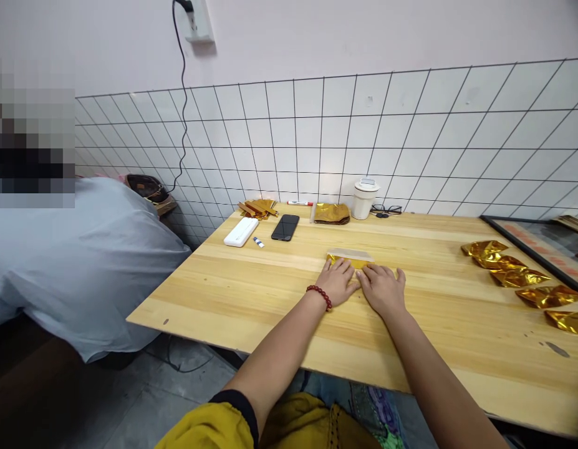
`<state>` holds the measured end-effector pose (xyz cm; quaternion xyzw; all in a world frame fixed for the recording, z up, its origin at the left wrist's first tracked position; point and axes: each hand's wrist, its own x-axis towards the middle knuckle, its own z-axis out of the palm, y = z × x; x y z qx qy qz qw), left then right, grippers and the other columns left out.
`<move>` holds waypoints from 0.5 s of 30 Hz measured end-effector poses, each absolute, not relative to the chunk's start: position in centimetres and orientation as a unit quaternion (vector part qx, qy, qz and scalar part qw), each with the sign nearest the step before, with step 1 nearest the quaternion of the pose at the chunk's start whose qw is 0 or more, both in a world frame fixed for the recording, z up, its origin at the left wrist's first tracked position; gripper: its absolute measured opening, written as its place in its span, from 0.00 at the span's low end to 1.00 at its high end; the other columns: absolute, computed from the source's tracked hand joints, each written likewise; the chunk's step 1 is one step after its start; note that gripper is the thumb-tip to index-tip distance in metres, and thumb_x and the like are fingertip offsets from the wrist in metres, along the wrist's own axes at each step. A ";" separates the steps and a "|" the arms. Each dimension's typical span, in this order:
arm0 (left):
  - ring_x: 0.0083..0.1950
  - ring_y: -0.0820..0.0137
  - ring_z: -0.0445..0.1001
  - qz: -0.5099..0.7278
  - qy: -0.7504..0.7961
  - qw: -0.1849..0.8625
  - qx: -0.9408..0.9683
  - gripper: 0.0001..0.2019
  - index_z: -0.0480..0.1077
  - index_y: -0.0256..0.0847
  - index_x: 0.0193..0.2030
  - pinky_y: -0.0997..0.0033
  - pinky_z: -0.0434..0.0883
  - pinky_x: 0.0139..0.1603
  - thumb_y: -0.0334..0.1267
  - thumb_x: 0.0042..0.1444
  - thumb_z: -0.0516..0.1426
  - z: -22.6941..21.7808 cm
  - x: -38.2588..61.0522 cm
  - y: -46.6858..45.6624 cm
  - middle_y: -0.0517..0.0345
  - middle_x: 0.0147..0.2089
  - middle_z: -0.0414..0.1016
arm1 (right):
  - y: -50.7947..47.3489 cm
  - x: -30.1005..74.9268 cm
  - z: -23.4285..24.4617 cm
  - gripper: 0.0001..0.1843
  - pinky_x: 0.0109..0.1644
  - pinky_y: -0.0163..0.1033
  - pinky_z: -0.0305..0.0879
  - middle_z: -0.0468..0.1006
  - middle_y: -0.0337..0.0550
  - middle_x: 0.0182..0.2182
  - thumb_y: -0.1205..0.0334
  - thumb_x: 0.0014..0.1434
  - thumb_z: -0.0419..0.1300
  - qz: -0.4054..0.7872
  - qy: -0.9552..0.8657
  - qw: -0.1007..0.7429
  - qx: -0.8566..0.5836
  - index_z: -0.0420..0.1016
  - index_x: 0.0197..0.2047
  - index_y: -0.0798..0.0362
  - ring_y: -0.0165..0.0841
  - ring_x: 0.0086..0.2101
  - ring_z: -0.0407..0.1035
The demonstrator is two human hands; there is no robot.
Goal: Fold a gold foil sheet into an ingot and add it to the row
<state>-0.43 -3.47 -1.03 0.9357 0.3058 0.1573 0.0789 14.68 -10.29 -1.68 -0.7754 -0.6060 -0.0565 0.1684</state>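
A sheet of gold foil paper (350,255) with a paler strip along its far edge lies folded on the wooden table. My left hand (337,284), with a red bead bracelet at the wrist, rests flat on its near left part, fingers stretched out. On the near right part lies my right hand (383,290), its fingers spread and pressing down. The thumbs almost meet between the hands. Part of the paper is hidden under my fingers. Neither hand is wrapped round anything.
Several folded gold foil pieces (520,277) line the right side, near a dark-framed panel (517,249). Along the back are gold paper strips (258,207), a phone (285,227), a white power bank (242,232), a foil stack (332,214) and a lidded cup (363,199). A person (83,262) sits left.
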 end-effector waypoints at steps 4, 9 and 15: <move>0.71 0.57 0.54 0.145 0.311 0.105 0.933 0.25 0.62 0.41 0.63 0.43 0.49 0.71 0.49 0.64 0.48 -1.7 -0.2 -3.4 0.47 0.69 0.60 | -10.3 14.4 -1.6 0.26 0.67 0.57 0.35 0.69 0.50 0.61 0.49 0.69 0.41 -0.062 -0.639 0.176 -0.746 0.71 0.58 0.50 0.42 0.61 0.59; 0.71 0.58 0.54 0.145 0.322 0.120 0.928 0.24 0.62 0.42 0.64 0.46 0.49 0.72 0.47 0.64 0.48 -1.6 -0.2 -3.4 0.50 0.69 0.60 | -10.0 13.6 -1.4 0.27 0.67 0.60 0.37 0.66 0.47 0.64 0.48 0.70 0.39 0.014 -0.657 0.158 -0.737 0.69 0.60 0.49 0.41 0.63 0.58; 0.70 0.59 0.56 0.137 0.309 0.099 0.936 0.24 0.64 0.41 0.61 0.46 0.52 0.71 0.51 0.64 0.49 -0.9 -0.4 -3.6 0.50 0.68 0.62 | -10.4 14.1 -0.8 0.23 0.65 0.64 0.34 0.75 0.48 0.56 0.51 0.70 0.41 -0.024 -0.607 0.187 -0.772 0.75 0.44 0.50 0.41 0.55 0.66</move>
